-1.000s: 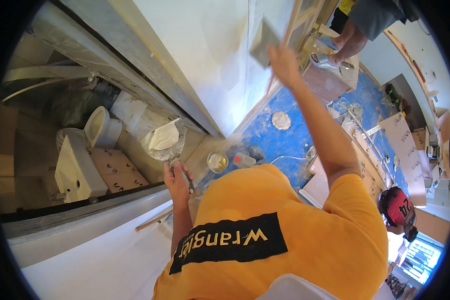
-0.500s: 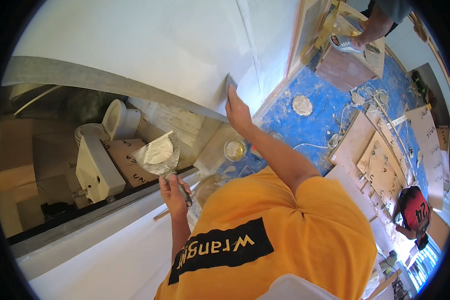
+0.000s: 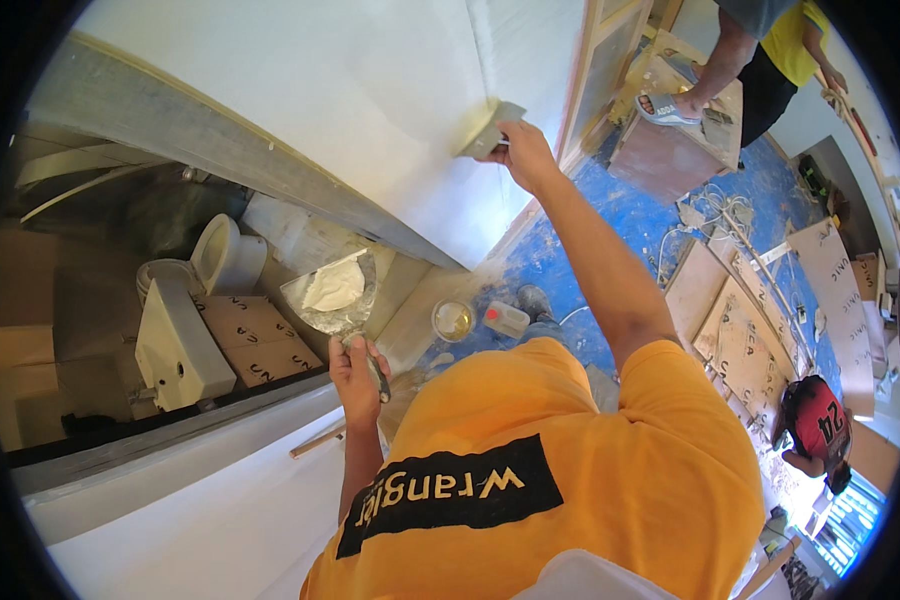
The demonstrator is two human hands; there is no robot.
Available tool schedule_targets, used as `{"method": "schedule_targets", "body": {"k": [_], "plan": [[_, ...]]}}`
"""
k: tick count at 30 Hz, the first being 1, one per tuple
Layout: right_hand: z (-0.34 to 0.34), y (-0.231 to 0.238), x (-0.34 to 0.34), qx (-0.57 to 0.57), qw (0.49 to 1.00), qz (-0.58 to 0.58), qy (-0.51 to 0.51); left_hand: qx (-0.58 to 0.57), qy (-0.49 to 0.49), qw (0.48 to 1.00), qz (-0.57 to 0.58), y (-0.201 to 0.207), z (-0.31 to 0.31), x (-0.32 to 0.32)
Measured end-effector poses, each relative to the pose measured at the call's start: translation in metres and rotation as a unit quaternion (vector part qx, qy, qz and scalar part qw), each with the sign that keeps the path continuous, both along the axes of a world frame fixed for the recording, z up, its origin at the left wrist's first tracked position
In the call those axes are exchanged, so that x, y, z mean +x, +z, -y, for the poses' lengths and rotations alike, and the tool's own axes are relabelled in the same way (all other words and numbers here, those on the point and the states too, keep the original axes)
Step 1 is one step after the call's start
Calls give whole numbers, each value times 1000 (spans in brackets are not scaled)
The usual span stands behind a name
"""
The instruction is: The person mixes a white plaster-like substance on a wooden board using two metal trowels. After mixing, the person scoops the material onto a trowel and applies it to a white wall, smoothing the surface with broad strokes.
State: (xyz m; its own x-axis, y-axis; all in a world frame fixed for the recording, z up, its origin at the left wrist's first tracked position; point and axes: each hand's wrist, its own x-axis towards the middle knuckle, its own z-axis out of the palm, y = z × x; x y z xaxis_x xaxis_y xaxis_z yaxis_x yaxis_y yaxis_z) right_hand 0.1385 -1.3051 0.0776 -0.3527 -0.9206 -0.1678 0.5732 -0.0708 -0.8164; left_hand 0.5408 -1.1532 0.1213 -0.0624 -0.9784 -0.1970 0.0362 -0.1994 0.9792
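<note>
My left hand (image 3: 358, 382) is closed round the handle of a broad putty knife (image 3: 358, 314), held out over the door opening at the left. A thick white mound of filler (image 3: 335, 286) lies on its blade. With my right arm stretched forward, my right hand (image 3: 526, 158) grips a second putty knife (image 3: 490, 130) at the white wall panel (image 3: 370, 100). That blade is tilted near the vertical joint line; whether its edge touches the panel I cannot tell. A smooth, slightly greyer patch shows on the panel beside it.
Left, past a grey frame (image 3: 260, 180), are a toilet (image 3: 220, 250) and a white basin (image 3: 178, 345). A tub (image 3: 453, 321) and a jug (image 3: 507, 318) stand by my feet on the blue floor (image 3: 560, 255). One person stands on a box (image 3: 660, 160); others are at the right.
My right hand has moved up and right along the panel, turning its putty knife so the broad blade shows. My left hand keeps its filler-loaded knife nearly in place. The view has shifted slightly.
</note>
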Motion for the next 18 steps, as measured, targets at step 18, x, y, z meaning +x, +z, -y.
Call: {"method": "schedule_targets", "body": {"k": [18], "plan": [[8, 261, -58, -22, 793, -608, -32, -31, 21, 998, -42, -29, -8, 14]]}}
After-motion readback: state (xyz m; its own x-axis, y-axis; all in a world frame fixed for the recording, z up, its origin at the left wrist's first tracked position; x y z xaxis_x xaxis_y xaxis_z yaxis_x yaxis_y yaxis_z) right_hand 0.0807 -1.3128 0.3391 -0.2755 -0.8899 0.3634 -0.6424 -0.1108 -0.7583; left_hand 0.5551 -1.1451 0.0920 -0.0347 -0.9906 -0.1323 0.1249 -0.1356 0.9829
